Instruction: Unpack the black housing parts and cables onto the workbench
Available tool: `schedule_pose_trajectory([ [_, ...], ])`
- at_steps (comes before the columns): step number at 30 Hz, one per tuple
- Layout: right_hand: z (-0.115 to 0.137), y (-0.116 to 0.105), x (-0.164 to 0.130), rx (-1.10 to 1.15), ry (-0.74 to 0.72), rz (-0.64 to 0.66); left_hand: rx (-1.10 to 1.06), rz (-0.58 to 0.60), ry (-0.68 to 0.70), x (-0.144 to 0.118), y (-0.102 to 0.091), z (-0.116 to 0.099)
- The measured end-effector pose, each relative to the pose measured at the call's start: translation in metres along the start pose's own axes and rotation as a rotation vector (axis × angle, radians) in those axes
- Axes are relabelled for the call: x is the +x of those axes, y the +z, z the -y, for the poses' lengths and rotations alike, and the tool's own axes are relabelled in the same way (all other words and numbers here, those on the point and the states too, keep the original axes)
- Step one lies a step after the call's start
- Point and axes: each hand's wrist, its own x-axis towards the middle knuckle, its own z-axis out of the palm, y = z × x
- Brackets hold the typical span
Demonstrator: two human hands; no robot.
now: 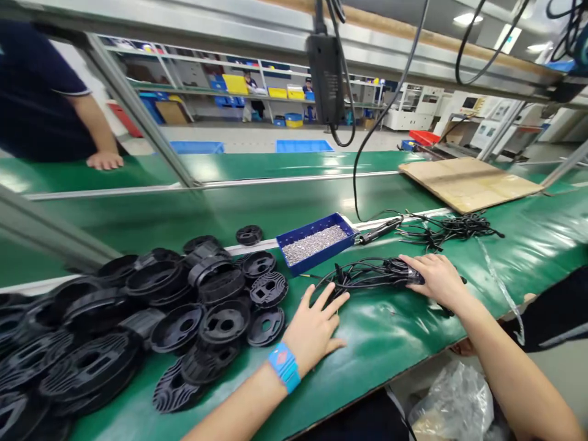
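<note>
Is stretching wide as a glossy green workbench (367,334); is carrying a heap of round black parts (154,288) at left, a blue tray (321,256) mid-bench, a black cable bundle (367,274) and looser cable tangle (459,228) rightward, brown cardboard (473,180) behind.

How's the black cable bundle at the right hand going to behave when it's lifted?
The cable bundle will probably sag toward the left hand, where it fans out loosely. It should handle more stiffly near the right hand, where it is gathered close together. Looped and crossed over itself, it might snag.
</note>
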Motion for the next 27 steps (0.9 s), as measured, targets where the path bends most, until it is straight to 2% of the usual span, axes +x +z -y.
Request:
schedule_pose_trajectory([
  [2,-0.009,0.0,-0.004,-0.038,0.085,-0.028,0.104,-0.076,-0.062,-0.002,-0.001,0.008],
  [4,-0.019,0.008,-0.01,-0.056,0.191,0.002,0.161,-0.171,-0.106,-0.005,-0.001,0.011],
  [6,-0.025,0.019,-0.019,-0.061,0.321,0.043,0.171,-0.261,-0.08,-0.007,0.003,0.007],
  [9,-0.025,0.033,-0.036,-0.101,0.517,0.014,0.149,-0.309,0.111,-0.007,0.016,-0.007],
  [13,-0.016,0.035,-0.059,-0.164,0.654,-0.07,0.052,-0.158,0.436,0.0,0.037,-0.03],
  [16,-0.014,0.032,-0.081,-0.142,0.649,-0.118,0.016,-0.086,0.495,0.004,0.048,-0.035],
  [22,0.012,0.041,-0.129,-0.121,0.501,-0.284,0.037,-0.188,0.543,0.003,0.053,-0.026],
  [27,0.03,0.042,-0.122,-0.05,0.498,-0.269,0.037,-0.217,0.571,0.003,0.059,-0.024],
])
